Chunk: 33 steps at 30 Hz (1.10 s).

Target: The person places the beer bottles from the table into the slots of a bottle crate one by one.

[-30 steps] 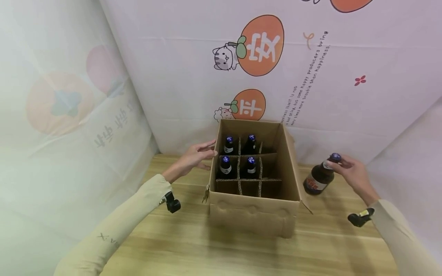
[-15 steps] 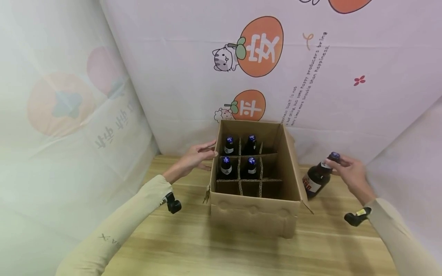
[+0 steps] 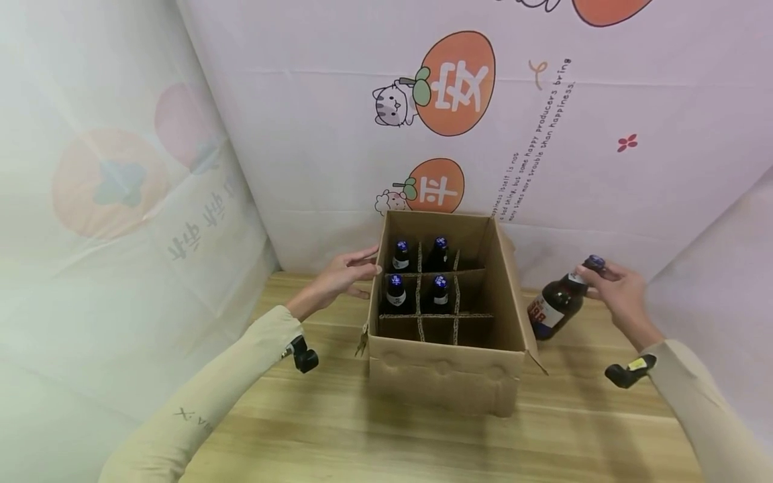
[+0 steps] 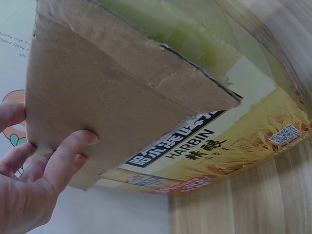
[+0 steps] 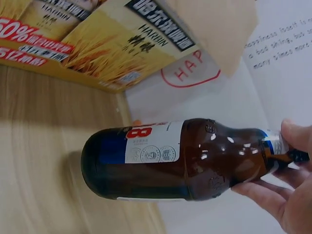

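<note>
My right hand (image 3: 622, 295) grips a brown beer bottle (image 3: 554, 308) by its neck, just right of the carton. The bottle leans with its blue cap up and its base toward the carton; in the right wrist view this bottle (image 5: 161, 161) shows a white and blue label. An open cardboard carton (image 3: 443, 376) with dividers stands before me. Several capped bottles, among them a front-left bottle (image 3: 395, 295), stand upright in its left and middle compartments. My left hand (image 3: 338, 278) touches the carton's left side with extended fingers, against the brown flap (image 4: 112, 83) in the left wrist view.
A wood-grain tabletop (image 3: 302, 429) carries the carton. White printed cloth (image 3: 326, 134) hangs behind it and at both sides. The right flap (image 3: 534, 349) folds outward, between the carton and the held bottle. Cardboard dividers (image 3: 437, 314) split the inside into compartments.
My right hand has lifted slightly, and the bottle has gone from nearly upright to more tilted, its base swinging left toward the carton. The left hand stays at the carton's side.
</note>
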Each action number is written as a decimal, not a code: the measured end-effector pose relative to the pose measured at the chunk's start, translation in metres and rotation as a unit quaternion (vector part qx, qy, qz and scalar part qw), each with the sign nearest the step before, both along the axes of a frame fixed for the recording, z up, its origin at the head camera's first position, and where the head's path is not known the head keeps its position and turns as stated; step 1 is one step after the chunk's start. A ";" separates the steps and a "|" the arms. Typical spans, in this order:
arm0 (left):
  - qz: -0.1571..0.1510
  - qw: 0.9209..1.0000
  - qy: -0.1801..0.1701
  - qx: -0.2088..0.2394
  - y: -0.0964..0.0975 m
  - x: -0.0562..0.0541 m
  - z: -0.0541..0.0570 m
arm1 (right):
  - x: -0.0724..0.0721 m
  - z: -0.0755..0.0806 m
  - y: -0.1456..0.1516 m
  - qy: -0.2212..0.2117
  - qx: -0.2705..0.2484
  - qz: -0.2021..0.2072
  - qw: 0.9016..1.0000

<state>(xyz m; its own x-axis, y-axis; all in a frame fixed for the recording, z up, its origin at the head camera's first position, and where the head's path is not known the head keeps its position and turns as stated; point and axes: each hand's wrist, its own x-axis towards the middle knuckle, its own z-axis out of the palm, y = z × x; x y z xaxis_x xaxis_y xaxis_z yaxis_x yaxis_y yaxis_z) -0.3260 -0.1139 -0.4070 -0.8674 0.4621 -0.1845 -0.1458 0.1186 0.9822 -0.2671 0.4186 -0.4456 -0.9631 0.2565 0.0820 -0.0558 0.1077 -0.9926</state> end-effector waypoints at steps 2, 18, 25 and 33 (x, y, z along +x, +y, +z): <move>-0.001 1.000 -0.001 -0.001 0.000 -0.001 0.000 | 0.000 0.005 -0.002 0.006 -0.031 -0.007 0.999; -0.002 1.000 -0.005 0.006 0.000 -0.002 -0.001 | 0.001 0.050 -0.023 0.018 -0.052 -0.071 0.996; 0.008 1.000 -0.004 0.000 -0.001 -0.001 0.001 | 0.001 0.068 -0.033 0.005 0.090 -0.081 0.993; 0.004 1.000 -0.002 -0.002 0.000 0.000 0.002 | 0.005 0.088 -0.041 0.039 0.051 -0.086 0.994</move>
